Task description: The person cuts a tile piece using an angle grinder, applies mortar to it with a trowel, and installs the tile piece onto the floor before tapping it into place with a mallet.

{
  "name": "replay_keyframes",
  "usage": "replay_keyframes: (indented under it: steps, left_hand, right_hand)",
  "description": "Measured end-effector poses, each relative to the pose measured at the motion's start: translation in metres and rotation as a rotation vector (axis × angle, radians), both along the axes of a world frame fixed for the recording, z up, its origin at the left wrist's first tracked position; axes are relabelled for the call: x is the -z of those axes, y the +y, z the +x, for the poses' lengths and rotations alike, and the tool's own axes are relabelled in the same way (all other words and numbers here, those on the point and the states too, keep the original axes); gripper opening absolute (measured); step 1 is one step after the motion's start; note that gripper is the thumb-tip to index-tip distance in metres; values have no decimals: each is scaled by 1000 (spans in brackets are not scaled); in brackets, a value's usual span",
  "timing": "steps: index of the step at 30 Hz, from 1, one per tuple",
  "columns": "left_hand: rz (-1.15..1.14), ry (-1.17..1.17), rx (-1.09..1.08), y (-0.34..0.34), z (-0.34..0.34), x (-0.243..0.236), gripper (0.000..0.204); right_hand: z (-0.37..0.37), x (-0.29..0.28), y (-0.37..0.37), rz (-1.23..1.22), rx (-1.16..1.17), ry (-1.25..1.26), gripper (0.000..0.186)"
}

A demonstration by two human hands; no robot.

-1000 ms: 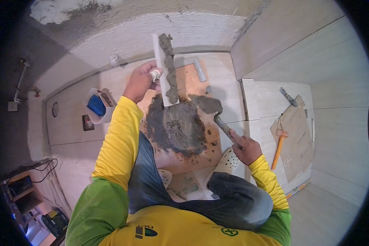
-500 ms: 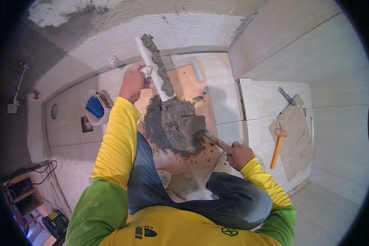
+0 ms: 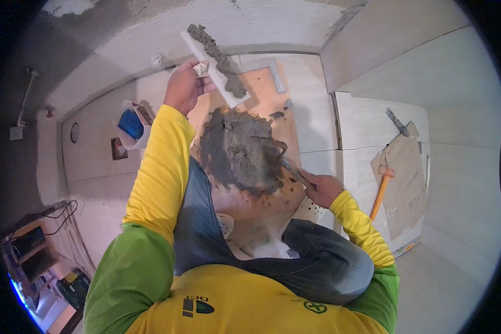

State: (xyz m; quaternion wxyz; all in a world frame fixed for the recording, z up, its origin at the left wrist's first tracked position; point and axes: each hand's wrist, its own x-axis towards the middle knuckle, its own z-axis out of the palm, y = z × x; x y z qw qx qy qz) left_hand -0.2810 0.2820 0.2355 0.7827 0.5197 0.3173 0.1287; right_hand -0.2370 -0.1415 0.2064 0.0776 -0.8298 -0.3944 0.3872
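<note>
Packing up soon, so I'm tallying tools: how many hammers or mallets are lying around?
1. An orange-handled mallet lies on the pale tiles to the person's right, its head against a brown paper sheet. Others may be hidden behind the body.

A rubber mallet with orange handle (image 3: 379,192) lies on the pale floor tiles (image 3: 367,125) at right, its head touching a sheet of brown cardboard (image 3: 404,178). A small metal tool (image 3: 398,122) rests just above the cardboard's top edge. At left, a white bucket holding something blue (image 3: 130,124) stands near the wall, with dark cables (image 3: 61,210) further down.
</note>
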Motion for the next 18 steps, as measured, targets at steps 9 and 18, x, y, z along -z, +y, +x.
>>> replay_keyframes:
  steps: [9, 18]
  left_hand:
    - [24, 5, -46, 0, -3, 1, 26]
    - [40, 22, -29, 0, -10, -2, 28]
  right_hand:
    - [4, 8, 28, -150, -230, -202, 55]
    - [0, -21, -32, -271, -278, -65, 59]
